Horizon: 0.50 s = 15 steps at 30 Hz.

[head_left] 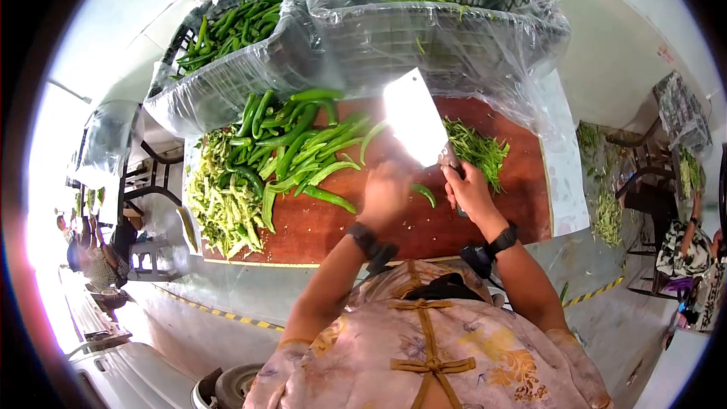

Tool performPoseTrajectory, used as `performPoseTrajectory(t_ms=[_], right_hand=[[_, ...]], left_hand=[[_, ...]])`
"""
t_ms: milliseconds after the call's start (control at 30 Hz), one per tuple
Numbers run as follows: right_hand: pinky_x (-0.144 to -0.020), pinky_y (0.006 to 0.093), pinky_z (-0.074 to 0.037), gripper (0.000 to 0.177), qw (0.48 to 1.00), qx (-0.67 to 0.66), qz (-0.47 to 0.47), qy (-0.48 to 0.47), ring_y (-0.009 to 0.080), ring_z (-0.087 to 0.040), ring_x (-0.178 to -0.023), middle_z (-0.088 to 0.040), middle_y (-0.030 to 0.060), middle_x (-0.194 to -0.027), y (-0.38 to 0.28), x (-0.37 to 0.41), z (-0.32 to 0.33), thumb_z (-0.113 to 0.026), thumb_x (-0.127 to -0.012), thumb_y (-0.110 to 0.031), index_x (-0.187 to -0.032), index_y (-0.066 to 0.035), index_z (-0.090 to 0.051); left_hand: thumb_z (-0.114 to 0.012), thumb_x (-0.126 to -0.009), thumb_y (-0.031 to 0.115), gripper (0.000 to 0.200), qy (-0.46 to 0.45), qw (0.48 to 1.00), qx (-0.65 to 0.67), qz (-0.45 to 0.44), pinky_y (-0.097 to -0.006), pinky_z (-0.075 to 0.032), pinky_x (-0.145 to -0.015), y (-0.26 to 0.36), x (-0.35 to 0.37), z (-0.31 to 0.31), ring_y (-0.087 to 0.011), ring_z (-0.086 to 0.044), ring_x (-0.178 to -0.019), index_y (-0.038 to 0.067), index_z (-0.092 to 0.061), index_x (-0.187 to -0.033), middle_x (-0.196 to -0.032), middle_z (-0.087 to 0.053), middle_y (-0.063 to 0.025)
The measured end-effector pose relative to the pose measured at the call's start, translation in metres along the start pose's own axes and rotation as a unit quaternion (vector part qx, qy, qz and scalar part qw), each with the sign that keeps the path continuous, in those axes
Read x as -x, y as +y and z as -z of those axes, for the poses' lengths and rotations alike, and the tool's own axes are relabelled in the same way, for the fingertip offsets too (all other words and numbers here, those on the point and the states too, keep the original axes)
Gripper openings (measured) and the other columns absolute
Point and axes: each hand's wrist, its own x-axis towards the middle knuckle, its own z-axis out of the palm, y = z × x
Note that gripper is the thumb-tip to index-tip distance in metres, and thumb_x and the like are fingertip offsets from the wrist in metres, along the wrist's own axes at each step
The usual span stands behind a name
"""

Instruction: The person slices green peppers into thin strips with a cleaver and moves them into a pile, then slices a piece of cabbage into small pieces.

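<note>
My right hand [471, 191] is closed around the handle of a cleaver [415, 115], whose wide blade shines brightly and points away from me. My left hand [386, 191] is smeared by motion over the reddish-brown board [318, 235]; its fingers cannot be made out. Between the hands lies a small curved green pepper [424, 195]. Left of my left hand are whole peppers [284, 127] and split green pieces [322, 153]. A heap of pale cores and seeds [227, 208] covers the board's left end. Thin green shreds [481, 153] lie to the right of the blade.
Behind the board stand two plastic-lined crates, the left one [219, 68] with green peppers [241, 24], the right one [439, 38] with some green shreds. People sit at both sides, one at the left [98, 265] and one at the right [681, 246].
</note>
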Motion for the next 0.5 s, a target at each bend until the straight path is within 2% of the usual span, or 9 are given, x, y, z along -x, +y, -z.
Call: performPoseTrajectory(t_ms=[33, 167, 200, 267, 300, 333, 400, 433, 500], right_hand=[[-0.042, 0.0242, -0.039, 0.027, 0.996, -0.092, -0.015, 0.007, 0.008, -0.048, -0.046, -0.054, 0.0017, -0.061, -0.021, 0.007, -0.011, -0.058, -0.093, -0.03, -0.095, -0.003, -0.057], [-0.041, 0.0257, -0.039, 0.023, 0.978, -0.205, -0.033, 0.025, 0.0095, -0.045, -0.043, -0.049, 0.002, -0.058, -0.039, 0.024, -0.033, -0.056, -0.095, -0.025, -0.102, -0.003, -0.055], [-0.041, 0.0257, -0.039, 0.023, 0.978, -0.204, -0.03, 0.025, 0.0095, -0.045, -0.043, -0.049, 0.002, -0.058, -0.034, 0.029, -0.034, -0.056, -0.095, -0.025, -0.102, -0.003, -0.055], [-0.04, 0.026, -0.038, 0.023, 0.991, -0.122, -0.006, 0.057, 0.0092, -0.044, -0.041, -0.047, 0.0008, -0.055, -0.013, 0.032, -0.029, -0.057, -0.095, -0.025, -0.102, -0.003, -0.055], [-0.04, 0.0259, -0.037, 0.022, 0.995, -0.014, 0.054, 0.086, 0.0066, -0.044, -0.043, -0.046, -0.0017, -0.053, -0.002, 0.03, -0.022, -0.058, -0.094, -0.024, -0.099, -0.003, -0.056], [-0.055, 0.0417, -0.048, 0.033, 0.968, 0.172, 0.121, 0.136, 0.0368, -0.06, -0.06, -0.062, 0.0184, -0.065, -0.004, 0.031, -0.016, -0.062, -0.088, -0.03, -0.102, -0.001, -0.061], [-0.064, 0.0493, -0.048, 0.035, 0.923, 0.343, 0.104, 0.14, 0.0469, -0.057, -0.073, -0.061, 0.0257, -0.077, -0.006, 0.047, 0.0, -0.061, -0.087, -0.031, -0.104, -0.001, -0.06], [-0.064, 0.0493, -0.048, 0.035, 0.922, 0.346, 0.098, 0.142, 0.0469, -0.057, -0.073, -0.061, 0.0257, -0.077, -0.002, 0.052, 0.003, -0.061, -0.087, -0.031, -0.104, -0.001, -0.06], [-0.052, 0.0477, -0.043, 0.025, 0.881, 0.389, 0.219, 0.158, 0.0439, -0.054, -0.058, -0.053, 0.0227, -0.062, 0.006, 0.062, 0.007, -0.064, -0.086, -0.023, -0.088, 0.001, -0.056]], left_hand=[[-0.055, -0.079, 0.014, 0.012, 0.011, 1.0, -0.007, -0.012, -0.0451, -0.044, -0.072, -0.008, 0.002, -0.004, -0.0335, -0.055, -0.082, 0.006, -0.063, -0.085, -0.088, -0.059, -0.0134], [-0.057, -0.078, 0.01, 0.013, 0.011, 0.998, -0.013, -0.055, -0.0414, -0.044, -0.073, -0.02, 0.012, -0.006, -0.0298, -0.056, -0.086, 0.008, -0.063, -0.089, -0.093, -0.059, -0.0102], [-0.057, -0.078, 0.01, 0.013, 0.014, 0.998, -0.013, -0.056, -0.0414, -0.044, -0.073, -0.018, 0.016, -0.007, -0.0298, -0.056, -0.086, 0.008, -0.063, -0.089, -0.093, -0.059, -0.0102], [-0.058, -0.077, 0.012, 0.015, -0.038, 0.992, -0.02, -0.119, -0.0403, -0.045, -0.075, -0.021, 0.024, -0.016, -0.0281, -0.057, -0.088, 0.007, -0.064, -0.09, -0.097, -0.059, -0.0101], [-0.06, -0.076, 0.014, 0.019, -0.023, 0.987, 0.006, -0.156, -0.0395, -0.045, -0.077, -0.021, 0.028, -0.018, -0.0266, -0.056, -0.091, 0.009, -0.065, -0.093, -0.101, -0.06, -0.0087], [-0.06, -0.075, 0.014, 0.021, -0.05, 0.987, -0.009, -0.154, -0.0398, -0.044, -0.079, -0.016, 0.033, -0.017, -0.0268, -0.055, -0.094, 0.011, -0.066, -0.095, -0.104, -0.059, -0.0077], [-0.06, -0.074, 0.013, 0.024, -0.041, 0.985, 0.001, -0.166, -0.0403, -0.044, -0.081, -0.008, 0.034, -0.02, -0.0269, -0.054, -0.097, 0.013, -0.066, -0.098, -0.105, -0.058, -0.0074], [-0.06, -0.074, 0.013, 0.024, -0.043, 0.985, 0.008, -0.166, -0.0403, -0.044, -0.081, -0.006, 0.034, -0.022, -0.0269, -0.054, -0.097, 0.013, -0.066, -0.098, -0.105, -0.058, -0.0074], [-0.06, -0.073, 0.012, 0.028, -0.051, 0.986, 0.017, -0.156, -0.041, -0.044, -0.082, -0.003, 0.031, -0.026, -0.0276, -0.053, -0.099, 0.013, -0.065, -0.1, -0.105, -0.058, -0.0078]])
